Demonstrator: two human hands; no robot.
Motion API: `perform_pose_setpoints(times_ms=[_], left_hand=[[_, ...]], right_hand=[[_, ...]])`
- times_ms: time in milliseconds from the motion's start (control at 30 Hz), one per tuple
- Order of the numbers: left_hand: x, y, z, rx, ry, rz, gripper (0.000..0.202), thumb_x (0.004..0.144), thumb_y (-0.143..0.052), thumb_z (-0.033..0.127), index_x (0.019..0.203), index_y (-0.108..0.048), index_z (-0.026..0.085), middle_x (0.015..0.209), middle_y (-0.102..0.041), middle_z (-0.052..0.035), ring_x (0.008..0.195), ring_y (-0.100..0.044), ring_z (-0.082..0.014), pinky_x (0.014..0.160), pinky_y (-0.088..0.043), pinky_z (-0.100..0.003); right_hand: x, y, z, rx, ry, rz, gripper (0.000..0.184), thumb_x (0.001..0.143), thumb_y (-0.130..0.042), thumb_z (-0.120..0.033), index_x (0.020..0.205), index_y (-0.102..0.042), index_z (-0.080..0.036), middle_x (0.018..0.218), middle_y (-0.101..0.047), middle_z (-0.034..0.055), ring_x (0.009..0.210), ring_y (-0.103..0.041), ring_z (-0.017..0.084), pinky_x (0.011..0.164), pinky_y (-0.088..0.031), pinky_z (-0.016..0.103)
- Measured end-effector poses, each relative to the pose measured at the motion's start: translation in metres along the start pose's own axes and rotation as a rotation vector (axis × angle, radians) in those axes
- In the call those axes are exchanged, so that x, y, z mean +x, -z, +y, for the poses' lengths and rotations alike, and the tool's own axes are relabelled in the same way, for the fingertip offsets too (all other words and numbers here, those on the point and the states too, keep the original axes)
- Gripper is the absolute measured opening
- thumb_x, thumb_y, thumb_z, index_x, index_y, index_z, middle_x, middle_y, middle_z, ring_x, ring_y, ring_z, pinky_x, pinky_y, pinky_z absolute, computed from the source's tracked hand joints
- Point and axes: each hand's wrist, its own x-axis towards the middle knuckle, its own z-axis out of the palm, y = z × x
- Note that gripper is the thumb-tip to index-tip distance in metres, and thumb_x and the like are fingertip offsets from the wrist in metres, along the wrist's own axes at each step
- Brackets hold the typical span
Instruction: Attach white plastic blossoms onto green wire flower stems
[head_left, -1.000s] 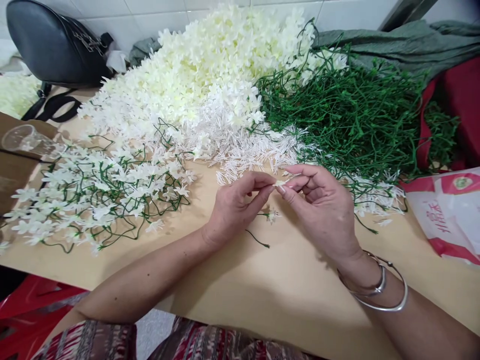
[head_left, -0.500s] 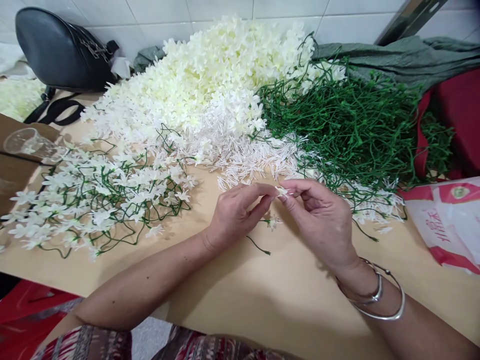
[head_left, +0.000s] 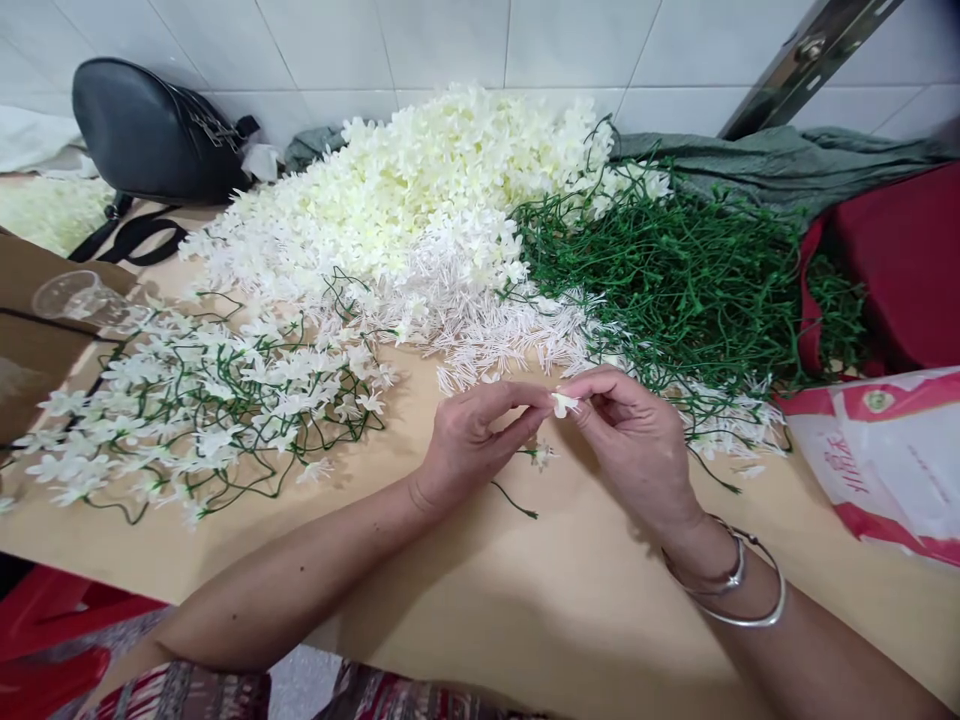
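My left hand [head_left: 472, 440] and my right hand [head_left: 637, 440] meet fingertip to fingertip over the tan table [head_left: 570, 600]. Between them they pinch a small white plastic flower [head_left: 562, 403]. A thin green stem [head_left: 517, 495] with a tiny flower on it hangs below my left hand's fingers, down to the table. Both hands are closed in a pinch. Two silver bangles [head_left: 739, 590] ring my right wrist.
A big heap of cream flowers [head_left: 435, 190] and white spiky pieces [head_left: 495, 320] lies behind the hands. Bare green stems [head_left: 675, 270] pile up at right, finished flowered stems [head_left: 202, 400] at left. A black bag [head_left: 150, 130], a plastic cup [head_left: 82, 298], a red-and-white packet [head_left: 885, 450] stand around.
The camera has tilted up a little, so everything sits lower in the picture. The hands stay together, still pinching the small flower, with only slight finger movement.
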Motion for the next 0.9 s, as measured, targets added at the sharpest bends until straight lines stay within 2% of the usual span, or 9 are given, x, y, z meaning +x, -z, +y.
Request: perform_pose_setpoints(times_ms=[133,200,267,367,433,567,667,767,900], left_hand=[[0.001,0.004,0.004,0.042,-0.128,-0.009,0.014,0.1,-0.066,0.018,0.114,-0.069,0.02,0.116,-0.08,-0.0081,0.107,-0.077,-0.0158,0.095,-0.062,-0.029],[0.002,0.012,0.012,0.089,-0.194,-0.042,0.017,0.099,-0.067,0.016,0.116,-0.068,0.019,0.116,-0.078,-0.0094,0.109,-0.075,-0.017,0.096,-0.06,-0.03],[0.001,0.023,0.022,0.119,-0.262,-0.253,0.015,0.099,-0.069,0.019,0.114,-0.067,0.018,0.108,-0.078,-0.0071,0.101,-0.074,-0.0169,0.092,-0.057,-0.03],[-0.003,0.039,0.032,0.272,-0.333,-0.729,0.017,0.096,-0.077,0.029,0.105,-0.068,0.018,0.102,-0.075,-0.0046,0.092,-0.07,-0.0187,0.085,-0.049,-0.033],[-0.009,0.046,0.033,0.397,-0.328,-0.866,0.018,0.094,-0.078,0.033,0.098,-0.067,0.019,0.102,-0.073,-0.0051,0.093,-0.067,-0.0204,0.083,-0.044,-0.035],[-0.021,0.045,0.021,0.372,-0.305,-0.836,0.012,0.107,-0.058,0.025,0.098,-0.064,0.02,0.096,-0.071,-0.0027,0.094,-0.062,-0.0181,0.088,-0.039,-0.034],[-0.026,0.039,0.01,0.316,-0.333,-0.803,0.02,0.111,-0.047,0.021,0.1,-0.063,0.018,0.095,-0.071,-0.0023,0.094,-0.06,-0.017,0.093,-0.037,-0.035],[-0.029,0.033,0.005,0.338,-0.366,-0.77,0.021,0.113,-0.042,0.02,0.104,-0.061,0.019,0.1,-0.072,-0.0023,0.096,-0.06,-0.0167,0.096,-0.036,-0.035],[-0.029,0.029,0.003,0.176,-0.276,-0.596,0.016,0.113,-0.045,0.023,0.104,-0.058,0.019,0.102,-0.075,-0.0021,0.098,-0.065,-0.0154,0.105,-0.038,-0.037]], right_hand=[[0.008,0.008,-0.008,-0.039,0.006,0.099,0.002,0.091,-0.075,-0.026,0.09,-0.073,-0.025,0.092,-0.072,0.003,0.087,-0.069,0.02,0.078,-0.056,0.037],[0.013,0.016,-0.015,0.001,0.05,0.201,0.008,0.09,-0.077,-0.027,0.091,-0.07,-0.025,0.103,-0.074,0.0052,0.098,-0.071,0.023,0.086,-0.058,0.041],[0.016,0.023,-0.021,0.058,0.1,0.275,0.011,0.091,-0.078,-0.028,0.092,-0.068,-0.026,0.107,-0.075,0.0046,0.102,-0.073,0.023,0.087,-0.059,0.042],[0.015,0.026,-0.017,0.068,0.058,0.277,0.012,0.09,-0.08,-0.029,0.091,-0.068,-0.028,0.103,-0.075,0.0043,0.093,-0.073,0.022,0.078,-0.06,0.039],[0.012,0.021,-0.009,0.078,-0.019,0.2,0.01,0.09,-0.08,-0.03,0.09,-0.07,-0.028,0.101,-0.076,0.005,0.087,-0.072,0.021,0.074,-0.06,0.038],[0.008,0.008,0.006,0.115,-0.105,0.068,0.013,0.089,-0.081,-0.033,0.093,-0.072,-0.026,0.089,-0.075,0.0011,0.077,-0.071,0.017,0.071,-0.059,0.032],[0.007,0.008,0.008,0.146,-0.159,0.034,0.013,0.09,-0.08,-0.032,0.101,-0.075,-0.027,0.085,-0.075,-0.0007,0.076,-0.07,0.015,0.071,-0.056,0.029],[0.007,0.012,0.008,0.173,-0.195,0.023,0.008,0.092,-0.079,-0.032,0.097,-0.076,-0.028,0.082,-0.075,-0.0013,0.075,-0.07,0.014,0.071,-0.053,0.028],[0.007,0.015,0.007,0.211,-0.229,0.003,0.012,0.091,-0.08,-0.038,0.094,-0.073,-0.029,0.083,-0.074,-0.0018,0.075,-0.068,0.015,0.072,-0.051,0.029]])
